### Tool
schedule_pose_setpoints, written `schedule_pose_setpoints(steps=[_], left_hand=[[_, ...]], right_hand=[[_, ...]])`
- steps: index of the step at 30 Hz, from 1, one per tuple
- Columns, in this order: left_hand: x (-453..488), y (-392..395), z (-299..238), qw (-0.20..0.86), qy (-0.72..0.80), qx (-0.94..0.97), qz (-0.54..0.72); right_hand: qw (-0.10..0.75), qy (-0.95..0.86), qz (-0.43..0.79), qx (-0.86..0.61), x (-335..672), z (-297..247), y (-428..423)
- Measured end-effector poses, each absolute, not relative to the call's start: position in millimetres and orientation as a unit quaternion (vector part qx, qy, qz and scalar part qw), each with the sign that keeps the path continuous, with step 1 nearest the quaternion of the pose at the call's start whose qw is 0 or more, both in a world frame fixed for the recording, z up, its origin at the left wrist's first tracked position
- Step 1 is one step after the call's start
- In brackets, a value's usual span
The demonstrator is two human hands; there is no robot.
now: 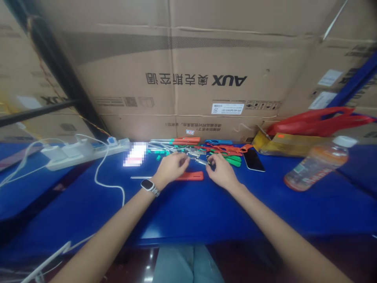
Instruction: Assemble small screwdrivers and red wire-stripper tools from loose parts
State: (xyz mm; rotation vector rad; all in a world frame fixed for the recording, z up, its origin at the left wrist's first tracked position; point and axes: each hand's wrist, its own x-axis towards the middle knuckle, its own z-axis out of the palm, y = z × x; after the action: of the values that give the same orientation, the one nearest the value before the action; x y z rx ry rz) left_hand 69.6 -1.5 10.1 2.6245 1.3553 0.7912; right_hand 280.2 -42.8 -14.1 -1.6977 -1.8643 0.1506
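My left hand (171, 169) is closed, thumb and fingertips together at the edge of a pile of small silver metal pieces (193, 151); whatever it pinches is too small to make out. My right hand (223, 171) pinches a thin silver metal piece (201, 161) that points left toward my left fingers. Below the left hand lies an orange-handled long-nose lighter (194, 176), its metal tube running left beneath the wrist. Behind the hands are more orange handles (187, 140), a blue handle (218, 142), green handles (235, 160) and small green caps (159, 152).
A black phone (253, 160) and a tilted drink bottle (319, 163) lie to the right, before a yellow box (278, 144) and red bag (318, 120). Left are a bright blurred-out screen (136, 154) and a power strip (85, 152) with white cables. Large cardboard (188, 55) stands behind the blue table (182, 216).
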Motion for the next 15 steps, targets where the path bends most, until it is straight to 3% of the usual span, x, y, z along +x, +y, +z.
schedule_pose_setpoints(steps=[4,10,12,15], left_hand=[[86.4,7.4,3.4,0.078,0.412,0.873,0.25],[82.8,-3.8,-6.6,0.143,0.284,0.928,0.192],[78.4,-4.2,-7.7,0.147,0.299,0.927,0.169],[71.4,0.0,-6.8,0.155,0.322,0.921,0.156]], right_hand=[[0.237,-0.647,0.057,-0.722,291.9,-15.5,-40.9],[0.23,-0.623,0.049,-0.746,294.9,-16.6,-29.0],[0.263,-0.62,0.061,-0.737,299.2,-16.0,-26.0],[0.396,-0.594,0.163,-0.681,299.4,-15.4,-21.2]])
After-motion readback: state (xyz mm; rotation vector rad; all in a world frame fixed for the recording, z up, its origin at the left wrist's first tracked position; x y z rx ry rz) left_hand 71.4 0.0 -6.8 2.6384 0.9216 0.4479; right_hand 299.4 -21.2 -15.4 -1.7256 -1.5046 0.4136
